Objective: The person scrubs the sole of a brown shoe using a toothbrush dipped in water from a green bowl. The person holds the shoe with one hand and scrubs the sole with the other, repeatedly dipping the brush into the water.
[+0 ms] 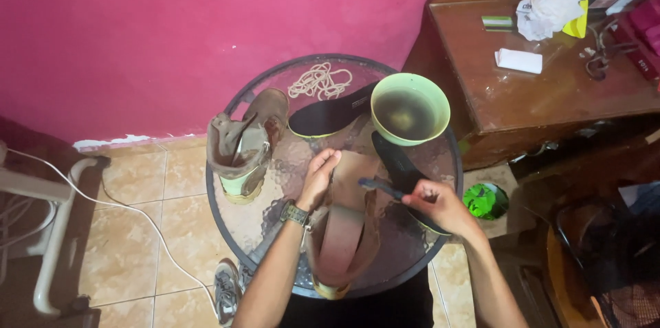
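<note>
Left forearm rising from bottom centre of the frame, watch at the wrist, left hand (318, 175) cupped with fingers curled forward at centre, right hand (436, 204) lower right of centre, fingers pinched closed, knuckles up

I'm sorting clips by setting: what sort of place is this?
Likely a room in a home: pink painted wall, beige tiled floor, cluttered brown wooden cabinet beside a small round glass table holding brown boots.

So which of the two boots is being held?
The boot nearest the person, gripped by the left hand; the other boot stands untouched beside the wall.
</note>
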